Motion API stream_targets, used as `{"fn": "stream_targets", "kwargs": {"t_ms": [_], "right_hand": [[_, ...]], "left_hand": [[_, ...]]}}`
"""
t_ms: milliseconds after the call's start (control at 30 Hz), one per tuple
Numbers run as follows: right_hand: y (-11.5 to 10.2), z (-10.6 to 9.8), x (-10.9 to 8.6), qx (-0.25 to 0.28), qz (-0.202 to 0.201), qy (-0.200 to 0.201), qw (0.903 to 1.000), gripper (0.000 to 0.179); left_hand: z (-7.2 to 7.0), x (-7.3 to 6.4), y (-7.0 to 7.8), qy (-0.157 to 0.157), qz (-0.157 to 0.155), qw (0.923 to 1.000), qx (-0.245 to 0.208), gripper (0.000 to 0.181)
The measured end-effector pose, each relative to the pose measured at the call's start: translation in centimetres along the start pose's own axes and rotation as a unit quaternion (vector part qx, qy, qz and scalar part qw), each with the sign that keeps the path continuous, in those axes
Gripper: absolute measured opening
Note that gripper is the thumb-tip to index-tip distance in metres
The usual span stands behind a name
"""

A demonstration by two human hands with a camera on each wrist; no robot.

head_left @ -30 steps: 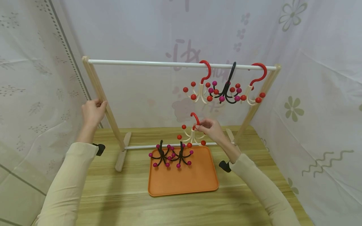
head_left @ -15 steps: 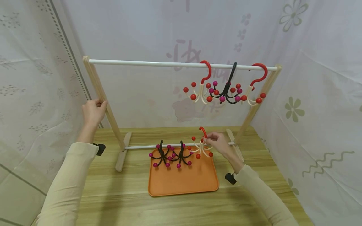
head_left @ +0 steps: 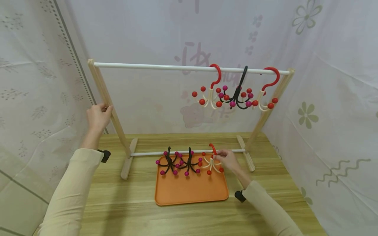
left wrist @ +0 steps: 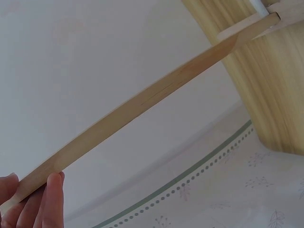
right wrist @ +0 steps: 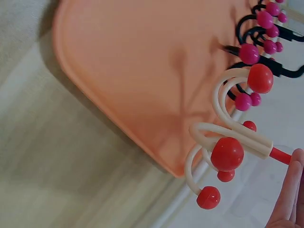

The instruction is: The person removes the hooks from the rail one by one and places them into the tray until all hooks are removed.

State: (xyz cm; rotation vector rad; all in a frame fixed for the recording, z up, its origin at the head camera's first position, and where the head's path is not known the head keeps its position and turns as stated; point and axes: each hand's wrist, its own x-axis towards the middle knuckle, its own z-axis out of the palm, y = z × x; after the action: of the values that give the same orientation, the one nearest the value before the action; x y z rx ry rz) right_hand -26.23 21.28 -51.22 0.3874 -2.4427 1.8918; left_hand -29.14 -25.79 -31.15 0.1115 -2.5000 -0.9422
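My right hand [head_left: 229, 161] pinches the red hook of a cream octopus-style hanger [head_left: 211, 165] with red balls on its curved arms. The hanger is upright over the back right of an orange tray [head_left: 190, 191]; in the right wrist view its cream stem [right wrist: 256, 145] shows close by the fingers. Two black hangers with magenta balls, a left one [head_left: 169, 161] and a right one [head_left: 189, 162], stand on the tray beside it. At the far left, my left hand [head_left: 98, 118] grips the wooden side post [head_left: 117, 126] of a rack, thumb and fingers on either side in the left wrist view.
From the rack's white top rail [head_left: 147, 67] hang a red-hooked hanger [head_left: 219, 77], a black hanger [head_left: 237, 93] and another red-hooked hanger [head_left: 277, 78] toward the right. A low white bar [head_left: 146, 153] runs behind the tray. Patterned curtains surround the wooden table [head_left: 141, 216].
My right hand has carried the red-hooked cream hanger down and slightly right, from above the low bar to the tray's back right. The left hand keeps its hold on the post.
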Motion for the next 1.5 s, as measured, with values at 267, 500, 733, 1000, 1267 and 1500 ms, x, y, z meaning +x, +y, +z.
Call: {"fn": "stream_targets", "kwargs": {"t_ms": [267,500,733,1000,1267,1500], "right_hand": [[-2.6,1.3,-1.1,-0.024,0.022,0.014,0.9994,0.010],[-4.4,2.3,-2.0,-0.026,0.046,0.042,0.9977,0.010],[-4.3,3.0,-2.6,-0.025,0.024,0.070,0.9969,0.012],[-3.1,3.4,-2.7,-0.007,0.013,0.088,0.9960,0.016],[-3.7,2.7,-2.3,-0.051,0.044,0.114,0.9912,0.023],[1.2,-0.8,1.0,-0.080,-0.044,0.161,0.9827,0.027]], "left_hand": [[0.0,0.1,-0.1,0.003,-0.001,1.0000,0.001,0.038],[0.0,0.0,-0.1,-0.001,-0.001,1.0000,0.003,0.039],[-0.1,-0.1,0.0,-0.011,-0.005,0.9999,0.002,0.039],[-0.2,0.0,0.1,-0.008,-0.006,0.9999,0.008,0.038],[-0.2,-0.1,0.2,-0.003,0.001,1.0000,0.003,0.038],[-0.2,-0.1,0.2,-0.001,-0.001,1.0000,-0.001,0.039]]}}
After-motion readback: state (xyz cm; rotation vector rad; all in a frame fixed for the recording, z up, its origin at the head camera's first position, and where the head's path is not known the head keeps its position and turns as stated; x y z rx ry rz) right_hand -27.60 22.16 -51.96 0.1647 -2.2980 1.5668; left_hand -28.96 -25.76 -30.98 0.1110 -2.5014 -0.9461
